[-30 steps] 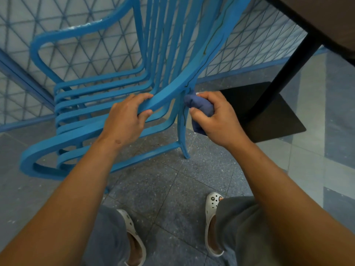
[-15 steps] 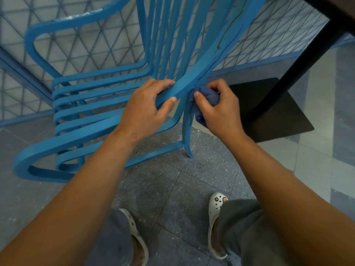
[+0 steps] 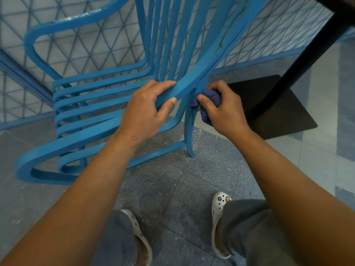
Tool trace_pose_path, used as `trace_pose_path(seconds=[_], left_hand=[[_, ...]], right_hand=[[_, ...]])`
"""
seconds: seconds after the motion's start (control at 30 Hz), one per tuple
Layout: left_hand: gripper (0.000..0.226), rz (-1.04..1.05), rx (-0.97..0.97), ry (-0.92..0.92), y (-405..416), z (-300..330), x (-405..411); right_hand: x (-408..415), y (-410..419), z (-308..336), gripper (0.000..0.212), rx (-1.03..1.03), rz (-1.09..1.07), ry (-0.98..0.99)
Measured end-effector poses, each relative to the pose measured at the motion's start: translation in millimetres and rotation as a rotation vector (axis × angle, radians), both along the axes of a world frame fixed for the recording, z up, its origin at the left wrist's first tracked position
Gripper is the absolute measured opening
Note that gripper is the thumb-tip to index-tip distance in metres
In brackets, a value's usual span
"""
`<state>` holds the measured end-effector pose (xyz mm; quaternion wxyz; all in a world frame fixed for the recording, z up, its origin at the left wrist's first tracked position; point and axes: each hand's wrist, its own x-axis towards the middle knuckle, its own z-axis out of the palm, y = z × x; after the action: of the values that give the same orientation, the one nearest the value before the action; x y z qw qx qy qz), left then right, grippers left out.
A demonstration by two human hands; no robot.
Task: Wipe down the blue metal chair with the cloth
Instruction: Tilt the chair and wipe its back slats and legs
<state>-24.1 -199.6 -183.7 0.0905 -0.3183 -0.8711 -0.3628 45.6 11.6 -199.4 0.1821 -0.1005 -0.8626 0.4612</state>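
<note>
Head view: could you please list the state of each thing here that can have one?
Blue chair: tilted, held by its near slat.
Cloth: bunched up, pressed against the chair's leg joint.
Left hand: grips the slat, thumb under it.
Right hand: holds the cloth.
Black table base: flat on the floor.
White clogs: worn, on the tiles.

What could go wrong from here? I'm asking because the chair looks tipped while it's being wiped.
1. The blue chair leans tilted, steadied only by the left hand gripping one slat; a slip could drop it toward the white clogs.
2. The right hand presses the bunched cloth into a narrow gap where the slats meet, so fingers might get pinched.
</note>
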Motion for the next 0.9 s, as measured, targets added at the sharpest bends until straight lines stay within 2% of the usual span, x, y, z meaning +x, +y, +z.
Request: trace_pose_path(seconds=[0.1,0.23,0.3,0.53,0.73,0.8,0.9], left_hand=[[0.038,0.008,0.000,0.011,1.3,0.0,1.3],[0.038,0.014,0.000,0.013,1.5,0.3,1.8],[0.038,0.018,0.003,0.012,1.7,0.4,2.5],[0.038,0.026,0.003,0.029,4.5,-0.1,2.8],[0.039,0.038,-0.014,0.038,4.1,-1.2,3.3],[0.040,0.046,-0.027,0.046,4.5,-1.9,4.7],[0.041,0.050,-0.027,0.054,4.4,-2.8,6.6]], right_hand=[[0.3,3.2,-4.2,0.019,0.004,0.010,-0.031],[-5.2,-0.1,13.3,0.017,-0.043,-0.044,0.153],[-7.5,-2.4,11.1,0.018,-0.086,-0.057,0.168],[-0.6,-5.5,-17.9,0.023,-0.091,-0.013,-0.089],[-16.3,-0.1,7.0,0.023,-0.189,-0.037,0.142],[-11.6,-1.1,0.5,0.026,-0.124,-0.037,0.095],[-3.6,-5.1,-16.4,0.029,-0.054,0.004,-0.081]])
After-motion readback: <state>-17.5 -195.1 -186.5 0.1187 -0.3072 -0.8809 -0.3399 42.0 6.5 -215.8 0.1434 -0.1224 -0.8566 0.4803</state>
